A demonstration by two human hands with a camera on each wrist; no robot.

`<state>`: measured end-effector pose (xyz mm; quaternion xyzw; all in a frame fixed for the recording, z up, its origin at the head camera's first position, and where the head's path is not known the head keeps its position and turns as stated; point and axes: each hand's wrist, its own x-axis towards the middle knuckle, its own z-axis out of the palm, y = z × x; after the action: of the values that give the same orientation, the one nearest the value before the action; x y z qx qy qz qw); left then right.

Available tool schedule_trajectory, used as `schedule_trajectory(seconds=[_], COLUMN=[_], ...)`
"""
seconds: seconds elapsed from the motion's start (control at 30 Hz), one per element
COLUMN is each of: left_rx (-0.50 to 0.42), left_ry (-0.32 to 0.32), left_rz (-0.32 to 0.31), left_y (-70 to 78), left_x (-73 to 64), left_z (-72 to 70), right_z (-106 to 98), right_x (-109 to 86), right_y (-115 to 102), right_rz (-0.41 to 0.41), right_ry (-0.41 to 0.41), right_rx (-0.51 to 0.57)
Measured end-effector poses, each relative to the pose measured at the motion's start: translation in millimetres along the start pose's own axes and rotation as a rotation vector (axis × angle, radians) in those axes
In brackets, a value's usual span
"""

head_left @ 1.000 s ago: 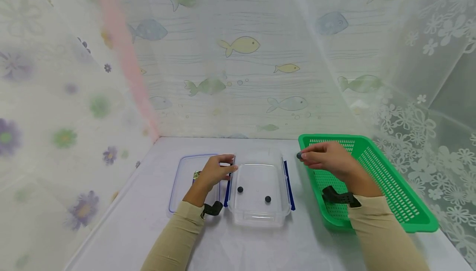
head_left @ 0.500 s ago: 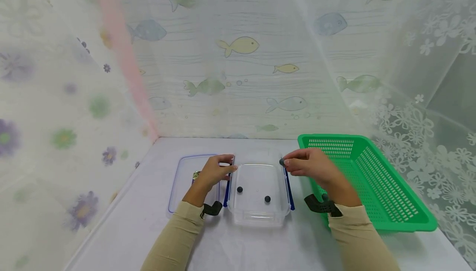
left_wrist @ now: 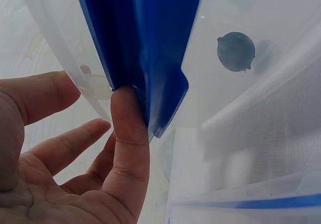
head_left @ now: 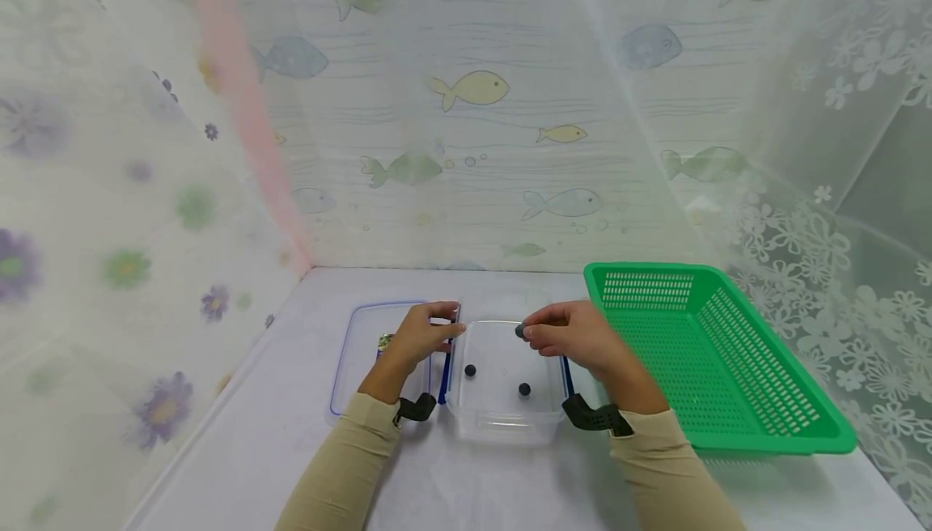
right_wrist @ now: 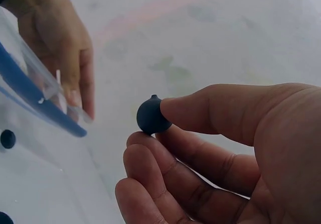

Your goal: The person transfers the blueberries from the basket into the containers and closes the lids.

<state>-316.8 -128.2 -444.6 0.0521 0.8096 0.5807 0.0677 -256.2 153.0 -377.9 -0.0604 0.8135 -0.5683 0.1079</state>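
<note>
A clear plastic food container (head_left: 495, 349) with blue side clips (left_wrist: 138, 33) stands in the middle of the white table. My left hand (head_left: 421, 341) grips its left side near the far corner, thumb and fingers about the wall and the clip. Two small dark balls (head_left: 524, 389) lie apart on the container floor. Over the container's far right part, my right hand (head_left: 578, 338) pinches another dark ball (right_wrist: 152, 116) between thumb and fingers; a little nub sticks up from it. In the left wrist view, one ball (left_wrist: 235, 51) shows with nubs on its edge.
Left of the container lies a clear lid (head_left: 348, 369) with a blue edge, partly covered by the left arm. A small colourful item (head_left: 383, 343) shows there beside the left wrist. A green perforated basket (head_left: 830, 440) stands on the right. Patterned curtains (head_left: 473, 150) surround the table.
My right hand has moved left, from the green basket's near left rim to over the container, carrying the dark ball. My left hand has stayed on the container's side.
</note>
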Motion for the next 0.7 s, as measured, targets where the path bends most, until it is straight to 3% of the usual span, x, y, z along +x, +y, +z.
schedule_trajectory(seconds=[0.27,0.7], left_rx=[-0.008,0.002], left_ry=[0.006,0.009], left_rz=[-0.003,0.001], left_y=[0.0,-1.4], left_x=[0.5,3.0], left_z=[0.4,1.9], right_z=[18.3,26.6], right_x=[5.4,10.4], right_y=[5.5,9.5], right_rz=[0.023,0.042], right_ry=[-0.004,-0.017], right_rx=[0.019,0.002])
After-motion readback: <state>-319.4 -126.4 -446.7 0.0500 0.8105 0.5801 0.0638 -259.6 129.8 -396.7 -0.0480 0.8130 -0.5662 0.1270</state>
